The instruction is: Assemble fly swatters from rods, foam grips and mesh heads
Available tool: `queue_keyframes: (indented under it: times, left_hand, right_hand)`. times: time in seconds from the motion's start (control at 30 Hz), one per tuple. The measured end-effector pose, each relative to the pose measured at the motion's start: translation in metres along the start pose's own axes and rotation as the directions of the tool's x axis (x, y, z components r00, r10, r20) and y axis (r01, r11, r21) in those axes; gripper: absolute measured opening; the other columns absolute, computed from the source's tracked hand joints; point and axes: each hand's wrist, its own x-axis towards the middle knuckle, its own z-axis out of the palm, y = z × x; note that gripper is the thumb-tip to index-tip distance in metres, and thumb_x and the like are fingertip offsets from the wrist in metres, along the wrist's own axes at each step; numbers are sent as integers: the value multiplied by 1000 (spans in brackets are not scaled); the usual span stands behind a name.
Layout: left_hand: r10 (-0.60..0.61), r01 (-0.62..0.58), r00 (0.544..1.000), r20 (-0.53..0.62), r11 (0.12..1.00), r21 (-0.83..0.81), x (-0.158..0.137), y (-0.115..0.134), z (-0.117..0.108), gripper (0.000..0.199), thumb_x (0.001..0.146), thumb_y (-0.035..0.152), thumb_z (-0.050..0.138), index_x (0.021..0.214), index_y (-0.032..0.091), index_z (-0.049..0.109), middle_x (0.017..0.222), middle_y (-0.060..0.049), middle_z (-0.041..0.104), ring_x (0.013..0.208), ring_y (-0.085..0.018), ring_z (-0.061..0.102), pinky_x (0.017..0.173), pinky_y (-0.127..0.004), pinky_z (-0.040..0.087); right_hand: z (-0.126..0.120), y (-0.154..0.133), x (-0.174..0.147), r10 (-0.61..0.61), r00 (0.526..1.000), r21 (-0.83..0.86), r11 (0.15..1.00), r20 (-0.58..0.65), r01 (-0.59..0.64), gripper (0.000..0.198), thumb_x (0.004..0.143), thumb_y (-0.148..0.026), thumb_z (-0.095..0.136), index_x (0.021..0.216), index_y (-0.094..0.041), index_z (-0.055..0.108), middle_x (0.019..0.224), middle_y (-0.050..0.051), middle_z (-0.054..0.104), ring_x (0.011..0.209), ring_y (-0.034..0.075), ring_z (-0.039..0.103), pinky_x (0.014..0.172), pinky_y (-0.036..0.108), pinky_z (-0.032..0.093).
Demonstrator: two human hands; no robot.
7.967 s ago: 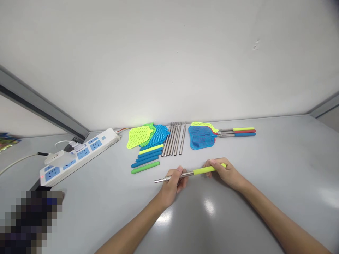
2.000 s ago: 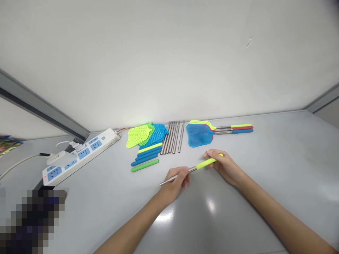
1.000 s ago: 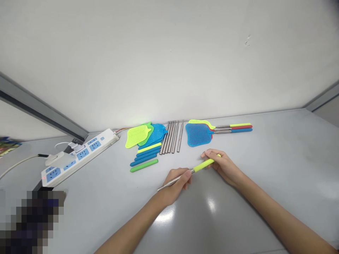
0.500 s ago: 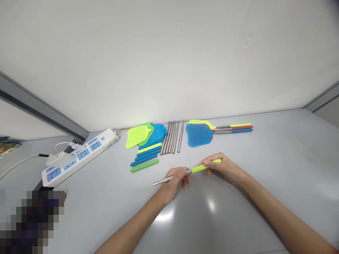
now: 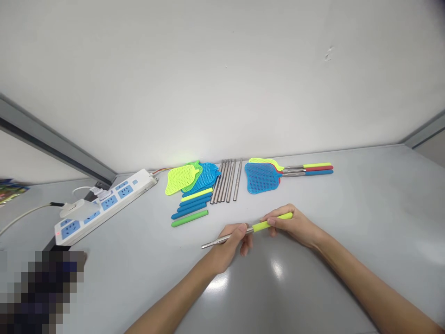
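My left hand (image 5: 231, 243) is closed around a silver metal rod (image 5: 215, 242), whose thin end points left. On the rod's right end sits a yellow-green handle sleeve (image 5: 261, 226), gripped by the fingers of my right hand (image 5: 288, 223). Beyond my left hand lie several bare metal rods (image 5: 227, 183) side by side. Loose handle sleeves lie left of them, among them a green one (image 5: 189, 218) and several blue ones (image 5: 191, 209). Above these are loose swatter heads, yellow-green (image 5: 179, 180) and blue (image 5: 207, 175). Three whole fly swatters (image 5: 262, 177) are stacked behind my right hand.
A white power strip (image 5: 114, 199) with plugs and cables lies at the left on the grey table (image 5: 365, 208). A pale wall (image 5: 222, 93) runs along the back edge. Something pixelated (image 5: 38, 292) fills the lower left corner.
Both hands, with the rod and sleeve between them, have shifted slightly down and to the right. The sleeve still sits on the rod's end. Things on the table have not moved.
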Motion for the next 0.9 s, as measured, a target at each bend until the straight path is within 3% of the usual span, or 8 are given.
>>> queue_keyframes:
  times: [0.5,0.9]
  left_hand:
    - [-2,1,1000,-10,994,-110,2,-8,-1,52,87,45,24,52,15,48,44,2,38,45,-10,40,53,-25,33]
    - [-44,42,999,-11,995,-94,0,-12,0,56,87,48,22,47,16,45,37,3,33,39,-9,35,47,-23,30]
  right_hand:
    - [5,5,-2,-39,999,-3,999,8,39,21,71,-32,65,88,-20,72,59,2,64,60,14,56,67,30,42]
    - [13,9,-2,-74,997,42,996,5,74,19,72,-29,65,87,-21,72,58,2,65,62,13,56,68,28,41]
